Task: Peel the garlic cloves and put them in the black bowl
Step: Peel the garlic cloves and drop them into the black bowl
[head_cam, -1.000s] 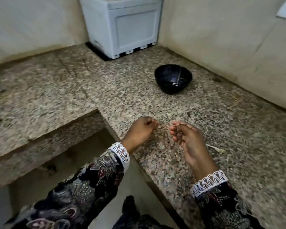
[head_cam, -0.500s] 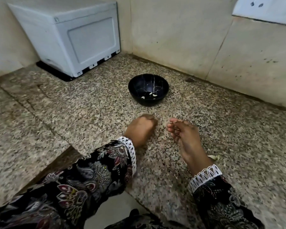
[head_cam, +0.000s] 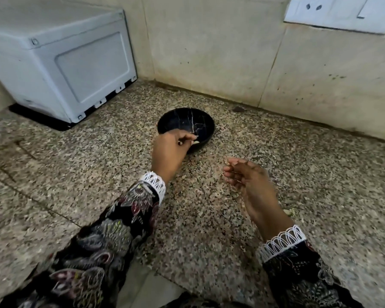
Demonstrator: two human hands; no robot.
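Both hands differ — left hand point(head_cam: 170, 152) fingers pinch a garlic clove point(head_cam: 196, 142) over the black bowl point(head_cam: 182, 122), right hand point(head_cam: 246, 176) fingers loosely curled.

A speckled granite counter point(head_cam: 209, 218) runs into a corner between two plain walls, with a seam line crossing its left part. On it, near the back wall, sits a black bowl point(head_cam: 182, 123) with pale veining. To the left, a white boxy appliance point(head_cam: 60, 63) stands on a dark base in the corner. A small pale scrap point(head_cam: 289, 211) lies on the stone at the right.
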